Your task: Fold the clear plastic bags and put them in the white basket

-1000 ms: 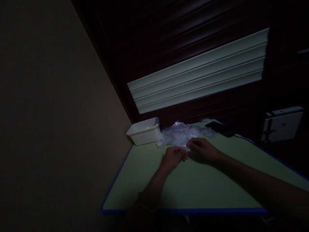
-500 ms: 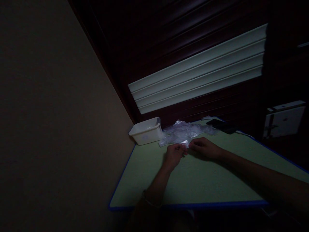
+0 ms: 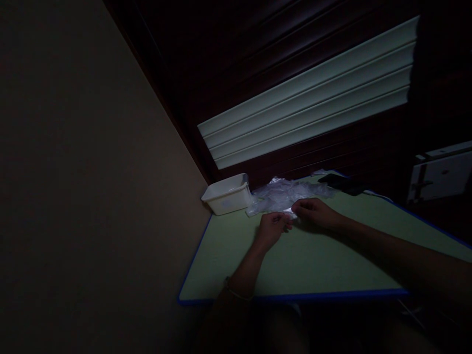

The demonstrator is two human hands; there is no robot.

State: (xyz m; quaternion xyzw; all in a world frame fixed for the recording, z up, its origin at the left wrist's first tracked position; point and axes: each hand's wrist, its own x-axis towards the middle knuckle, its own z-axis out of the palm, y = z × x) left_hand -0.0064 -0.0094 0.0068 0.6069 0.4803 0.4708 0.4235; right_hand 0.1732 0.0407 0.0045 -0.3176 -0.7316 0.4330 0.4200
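Between my two hands is a small clear plastic bag [image 3: 289,213], glinting where the light strikes it. My left hand [image 3: 272,227] has its fingers closed on the bag's left side. The right side is pinched by my right hand [image 3: 311,211], thumb and fingertips together. Just behind them lies a loose pile of clear plastic bags [image 3: 280,193] on the pale green table [image 3: 313,263]. The scene is dim, so whether anything is inside the held bag cannot be made out.
A white plastic bin [image 3: 230,199] stands at the back left corner by the wall. A flat black object [image 3: 344,184] with a white cable lies at the back right. Blue edging [image 3: 295,298] runs round the table. A pale boxy object [image 3: 440,174] is beyond it on the right.
The camera view has shifted slightly, so the table sits higher in the picture. Both hands still hold the small bag, its bright glint now narrower and tilted differently.
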